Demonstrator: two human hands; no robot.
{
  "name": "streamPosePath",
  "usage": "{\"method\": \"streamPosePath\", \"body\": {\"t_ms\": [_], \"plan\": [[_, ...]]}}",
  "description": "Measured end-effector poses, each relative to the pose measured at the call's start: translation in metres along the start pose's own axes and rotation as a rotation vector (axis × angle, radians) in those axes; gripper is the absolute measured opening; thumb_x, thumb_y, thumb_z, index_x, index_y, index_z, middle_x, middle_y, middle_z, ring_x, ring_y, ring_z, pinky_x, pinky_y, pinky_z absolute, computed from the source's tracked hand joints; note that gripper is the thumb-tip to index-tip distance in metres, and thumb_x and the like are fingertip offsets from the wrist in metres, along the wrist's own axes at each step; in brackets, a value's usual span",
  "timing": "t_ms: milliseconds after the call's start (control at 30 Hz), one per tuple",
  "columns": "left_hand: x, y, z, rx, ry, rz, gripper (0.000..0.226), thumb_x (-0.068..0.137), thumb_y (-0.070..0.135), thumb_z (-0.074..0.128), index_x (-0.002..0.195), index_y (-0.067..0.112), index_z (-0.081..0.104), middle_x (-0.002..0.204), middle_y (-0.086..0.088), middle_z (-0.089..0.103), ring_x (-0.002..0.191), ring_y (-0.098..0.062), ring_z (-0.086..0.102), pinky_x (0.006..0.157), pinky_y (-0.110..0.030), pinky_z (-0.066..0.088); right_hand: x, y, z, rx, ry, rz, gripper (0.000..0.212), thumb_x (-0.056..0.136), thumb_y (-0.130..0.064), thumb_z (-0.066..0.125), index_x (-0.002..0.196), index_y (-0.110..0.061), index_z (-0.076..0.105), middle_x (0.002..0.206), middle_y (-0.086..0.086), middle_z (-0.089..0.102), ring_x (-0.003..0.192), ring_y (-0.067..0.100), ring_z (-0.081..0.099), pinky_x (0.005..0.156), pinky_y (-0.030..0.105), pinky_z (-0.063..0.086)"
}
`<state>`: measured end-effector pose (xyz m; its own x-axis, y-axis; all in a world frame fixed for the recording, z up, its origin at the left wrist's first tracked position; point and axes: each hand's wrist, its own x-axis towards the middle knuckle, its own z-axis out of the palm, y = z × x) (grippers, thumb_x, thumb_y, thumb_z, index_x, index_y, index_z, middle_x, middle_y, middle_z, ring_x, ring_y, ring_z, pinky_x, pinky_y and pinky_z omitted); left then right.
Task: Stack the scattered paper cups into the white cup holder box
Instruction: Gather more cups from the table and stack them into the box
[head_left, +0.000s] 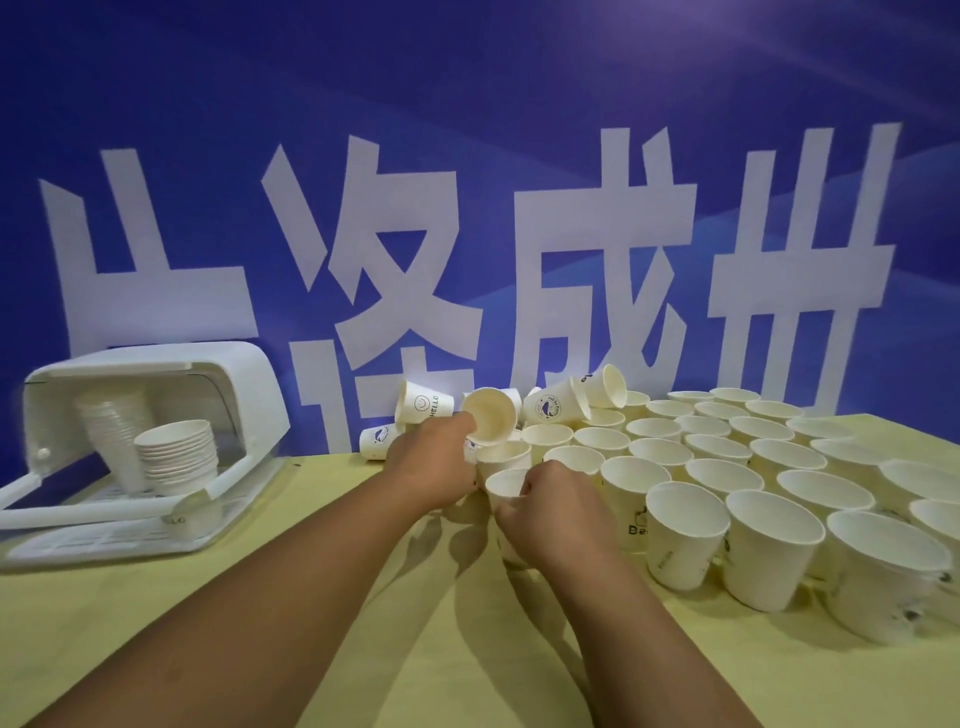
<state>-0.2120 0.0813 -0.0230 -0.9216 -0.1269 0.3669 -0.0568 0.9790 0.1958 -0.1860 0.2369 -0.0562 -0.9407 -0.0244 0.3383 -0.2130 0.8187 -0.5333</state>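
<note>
- We see the left hand (434, 467) reaching over a pale yellow tabletop (260, 623), its fingers closed around a white paper cup (489, 415) tipped on its side, the open mouth facing us.
- The right hand (550, 512) sits just beside it, nearer to us, fingers curled around the rim of a second upright white paper cup (505, 486); how tightly it grips we cannot tell.
- A third upright cup (503, 456) stands between the two hands, touching both held cups.
- The white plastic cup holder box (156, 431) rests at the table's left, well apart from the hands, its domed lid swung up and open.
- Inside the box we make out a nested stack of upright paper cups (179, 460) and, behind it, a taller inverted stack (117, 431), blurred through the lid.
- To the right, a large crowd of loose upright white paper cups (753, 467) covers the table, packed close together.
- At the far edge a few printed cups lie toppled (550, 405), one marked "HELLO" (423, 405).
- A blue backdrop with large white characters (467, 208) fills the wall behind.
</note>
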Motion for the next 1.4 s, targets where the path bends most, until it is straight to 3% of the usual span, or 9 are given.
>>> {"method": "streamPosePath", "body": {"t_ms": [167,300,467,567,700,867,1067,1233,1400], "plan": [[-0.022,-0.026,-0.023,-0.169,0.167,-0.079,0.041,0.082,0.044,0.075,0.117,0.034,0.057,0.109,0.008,0.064,0.09,-0.016,0.059,0.076,-0.034,0.056,-0.001,-0.006,0.003,0.114,-0.037,-0.049,0.032,0.075,-0.052,0.073,0.089,-0.025,0.064,0.092,-0.004,0.06,0.081,0.016,0.06,0.071,0.035,0.058],[-0.046,-0.057,-0.039,-0.163,0.229,-0.087,0.044,0.079,0.068,0.07,0.097,0.031,0.055,0.091,0.016,0.058,0.082,-0.008,0.056,0.073,-0.035,0.056,-0.005,-0.014,0.009,0.179,-0.069,-0.085,0.038,0.067,-0.057,0.078,0.075,-0.025,0.058,0.102,-0.003,0.044,0.087,0.015,0.051,0.067,0.024,0.043],[-0.069,-0.099,-0.042,-0.212,0.232,-0.151,0.05,0.076,0.073,0.072,0.083,0.027,0.053,0.082,0.01,0.059,0.075,-0.012,0.054,0.061,-0.031,0.046,-0.014,-0.026,0.018,0.304,-0.115,-0.165,0.049,0.065,-0.057,0.084,0.084,-0.025,0.052,0.101,-0.006,0.05,0.088,0.01,0.05,0.062,0.021,0.037],[-0.08,-0.123,-0.041,-0.254,0.188,-0.211,0.051,0.074,0.065,0.077,0.089,0.028,0.045,0.09,0.009,0.059,0.079,-0.012,0.055,0.06,-0.028,0.043,-0.019,-0.033,0.03,0.471,-0.159,-0.138,0.065,0.064,-0.054,0.088,0.108,-0.029,0.047,0.107,-0.009,0.056,0.092,0.006,0.054,0.07,0.026,0.048],[-0.089,-0.15,-0.037,-0.368,0.174,-0.254,0.065,0.071,0.06,0.081,0.113,0.038,0.037,0.111,0.008,0.057,0.097,-0.017,0.059,0.077,-0.035,0.055,-0.022,-0.042,0.047,0.605,-0.261,-0.092,0.086,0.067,-0.049,0.09,0.133,-0.036,0.036,0.114,-0.013,0.056,0.1,0.006,0.058,0.087,0.038,0.058],[-0.089,-0.175,-0.041,-0.409,0.234,-0.269,0.065,0.075,0.055,0.082,0.121,0.037,0.04,0.115,0.004,0.058,0.098,-0.021,0.059,0.077,-0.036,0.052,-0.011,-0.067,0.059,0.669,-0.288,-0.074,0.071,0.071,-0.045,0.088,0.127,-0.031,0.047,0.118,-0.007,0.058,0.102,0.013,0.06,0.088,0.042,0.059],[-0.078,-0.208,-0.066,-0.549,0.472,-0.222,0.069,0.074,0.047,0.083,0.127,0.027,0.044,0.11,-0.003,0.063,0.089,-0.024,0.062,0.072,-0.035,0.048,0.009,-0.132,0.068,0.878,-0.249,-0.1,0.062,0.077,-0.041,0.085,0.125,-0.031,0.048,0.118,-0.007,0.061,0.1,0.011,0.061,0.076,0.028,0.055],[-0.064,-0.236,-0.099,-0.72,0.715,-0.263,0.067,0.068,0.051,0.074,0.122,0.027,0.043,0.1,0.009,0.059,0.087,-0.013,0.06,0.072,-0.034,0.049,0.019,-0.182,0.092,1.074,-0.273,-0.093,0.059,0.078,-0.04,0.084,0.126,-0.029,0.051,0.116,-0.006,0.061,0.102,0.014,0.061,0.082,0.033,0.056],[-0.051,-0.27,-0.111,-0.811,0.82,-0.28,0.058,0.087,0.029,0.081,0.131,0.021,0.045,0.104,0.024,0.05,0.092,-0.002,0.058,0.071,-0.025,0.049,0.031,-0.227,0.116,1.176,-0.298,-0.108,0.056,0.078,-0.037,0.085,0.123,-0.031,0.052,0.117,-0.006,0.061,0.105,0.015,0.062,0.087,0.035,0.058]]}}
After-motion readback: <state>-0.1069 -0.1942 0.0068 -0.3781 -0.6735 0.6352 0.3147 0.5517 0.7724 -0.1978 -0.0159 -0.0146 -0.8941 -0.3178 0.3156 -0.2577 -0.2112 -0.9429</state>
